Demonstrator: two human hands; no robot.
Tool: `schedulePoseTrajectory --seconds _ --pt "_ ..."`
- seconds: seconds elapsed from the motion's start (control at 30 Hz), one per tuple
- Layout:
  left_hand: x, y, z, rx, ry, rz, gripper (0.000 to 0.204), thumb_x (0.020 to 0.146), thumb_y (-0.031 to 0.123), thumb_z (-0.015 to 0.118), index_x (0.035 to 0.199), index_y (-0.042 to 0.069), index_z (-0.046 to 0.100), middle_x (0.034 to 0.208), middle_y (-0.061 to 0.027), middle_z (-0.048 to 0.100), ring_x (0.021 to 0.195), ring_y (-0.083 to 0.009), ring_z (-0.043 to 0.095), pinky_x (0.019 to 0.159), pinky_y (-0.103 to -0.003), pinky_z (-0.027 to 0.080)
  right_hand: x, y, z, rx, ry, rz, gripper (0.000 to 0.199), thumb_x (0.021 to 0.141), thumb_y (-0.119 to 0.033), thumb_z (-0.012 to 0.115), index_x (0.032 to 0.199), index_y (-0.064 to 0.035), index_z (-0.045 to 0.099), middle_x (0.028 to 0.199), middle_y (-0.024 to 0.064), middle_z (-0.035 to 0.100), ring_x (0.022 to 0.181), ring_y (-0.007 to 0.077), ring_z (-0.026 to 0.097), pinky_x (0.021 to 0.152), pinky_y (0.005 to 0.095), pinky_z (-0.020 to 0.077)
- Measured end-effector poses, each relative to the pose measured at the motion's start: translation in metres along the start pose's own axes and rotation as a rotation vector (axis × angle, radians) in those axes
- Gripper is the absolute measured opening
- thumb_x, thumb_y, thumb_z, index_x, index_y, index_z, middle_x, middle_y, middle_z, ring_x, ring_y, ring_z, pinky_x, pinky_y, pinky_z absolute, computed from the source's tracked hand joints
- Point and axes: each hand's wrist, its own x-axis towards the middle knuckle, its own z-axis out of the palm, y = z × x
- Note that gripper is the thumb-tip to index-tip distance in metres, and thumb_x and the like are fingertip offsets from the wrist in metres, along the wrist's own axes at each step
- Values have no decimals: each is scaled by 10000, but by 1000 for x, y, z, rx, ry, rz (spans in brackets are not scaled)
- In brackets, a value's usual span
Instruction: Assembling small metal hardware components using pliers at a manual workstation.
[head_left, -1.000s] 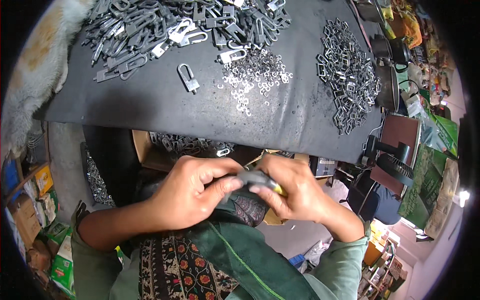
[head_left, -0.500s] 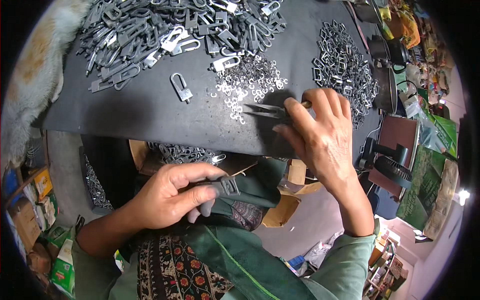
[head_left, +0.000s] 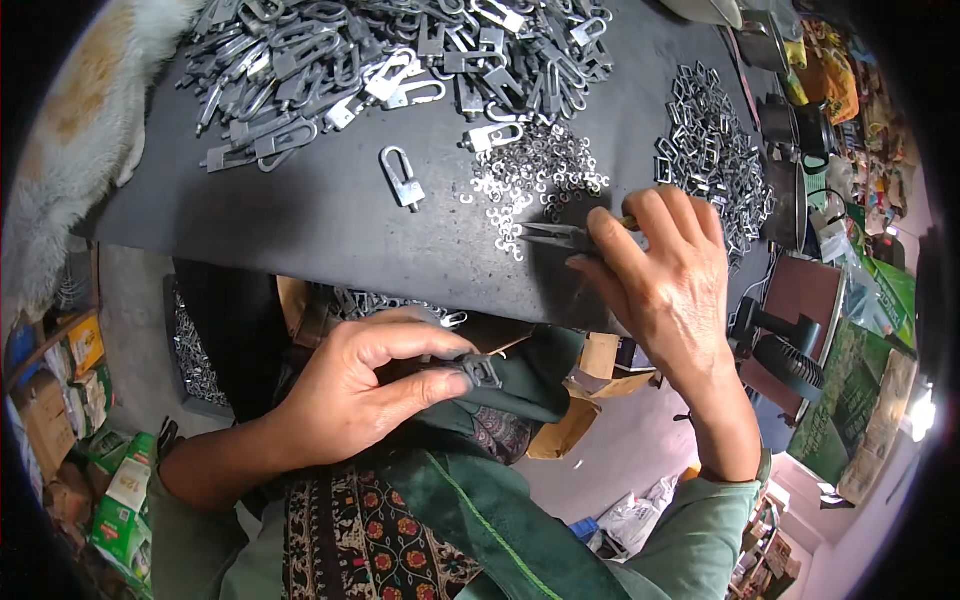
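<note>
Left hand is pinched shut on a small grey padlock body down at the lap. Right hand grips pliers, tips at the little clips on the table. One finished padlock lies alone; the big pile of parts looks barely dented.

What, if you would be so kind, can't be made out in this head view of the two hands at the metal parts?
- Tool in the right hand: only its pointed tips show; the fingers hide the handles.
- Small metal part in the left hand: fingers and dark cloth cover most of it.
- Pile of padlock bodies: cut off by the top edge.
- Small rings: too small to count.
</note>
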Motion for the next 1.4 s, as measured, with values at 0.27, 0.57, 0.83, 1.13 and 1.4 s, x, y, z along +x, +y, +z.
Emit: schedulePoseTrajectory --seconds 0.27,0.57,0.83,1.13,1.4 --pt "5 14 0 -324 -2 -292 211 929 120 667 1088 -18 668 849 16 611 674 -32 471 599 -210 383 -6 1 -28 253 -28 -224 412 726 -390 717 936 -52 610 819 89 536 744 287 574 640 399 456" --pt "6 21 0 -332 -7 -230 201 929 111 664 1088 -12 667 862 18 605 677 -43 494 609 -202 397 -5 -8 -30 280 -38 -241 440 724 -428 687 911 -37 609 799 90 534 745 287 583 639 406 466" --pt "1 5 6 85 132 117 196 919 115 686 1070 -9 671 890 -72 653 811 -109 601 735 -279 473 -17 -28 -19 316 4 -140 384 703 -351 744 924 -63 616 801 55 524 716 242 552 599 366 416" --pt "-2 57 -23 858 -118 145 225 888 162 684 1039 0 645 904 -147 618 816 -313 625 701 -372 488 -48 -60 -8 485 -19 -44 390 709 -313 778 940 -36 630 823 84 577 699 277 571 595 393 444" --pt "113 119 -100 1840 339 733 284 807 53 673 1090 36 643 1054 -193 589 1005 -380 566 881 -436 472 -54 -73 -7 494 -20 122 343 703 -240 789 931 -34 636 799 92 575 676 301 564 581 411 454"
